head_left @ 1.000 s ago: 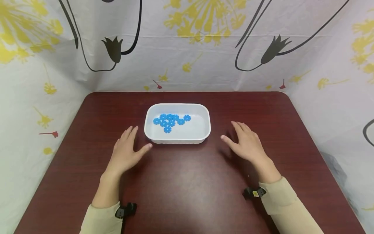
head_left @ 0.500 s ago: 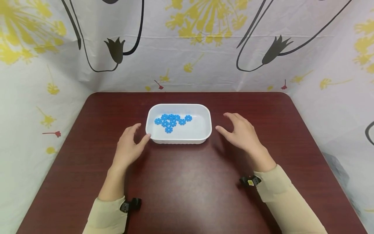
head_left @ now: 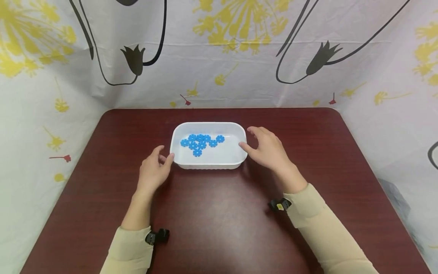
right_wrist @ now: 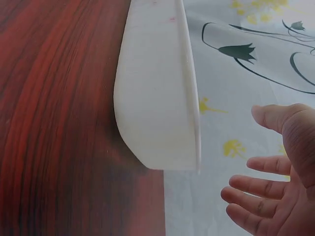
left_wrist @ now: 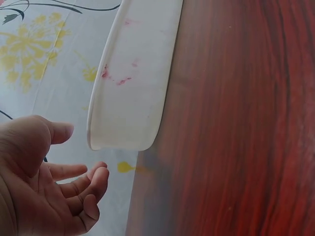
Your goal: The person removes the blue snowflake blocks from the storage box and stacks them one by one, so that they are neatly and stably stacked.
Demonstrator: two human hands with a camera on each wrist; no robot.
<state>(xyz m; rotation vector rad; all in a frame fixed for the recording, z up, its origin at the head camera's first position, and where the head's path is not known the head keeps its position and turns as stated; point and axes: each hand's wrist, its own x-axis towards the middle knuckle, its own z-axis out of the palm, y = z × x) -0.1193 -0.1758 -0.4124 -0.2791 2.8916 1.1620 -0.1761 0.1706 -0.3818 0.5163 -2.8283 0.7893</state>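
Note:
A white plastic tray (head_left: 226, 154) sits on the table with several blue flower-shaped plastic pieces (head_left: 197, 152) lying in its left and middle part. My left hand (head_left: 153, 169) is at the tray's left end, fingers loosely bent and thumb by the near left corner. In the left wrist view a gap shows between the left hand (left_wrist: 54, 182) and the tray wall (left_wrist: 130, 88). Over the tray's right end, my right hand (head_left: 268, 150) is spread, its thumb over the rim in the head view. The right wrist view shows the right hand (right_wrist: 275, 177) apart from the tray (right_wrist: 157, 98), holding nothing.
The dark red wooden table (head_left: 212, 213) extends around the tray. A white patterned sheet (head_left: 205, 83) hangs behind it and at both sides. A small black camera (head_left: 161, 236) is strapped at the left wrist, another camera (head_left: 278, 205) at the right.
Both hands have moved inward toward the tray's two ends, the right one farther, leftward and slightly away from me. The left fingers are more bent. The tray and blue pieces stay in place.

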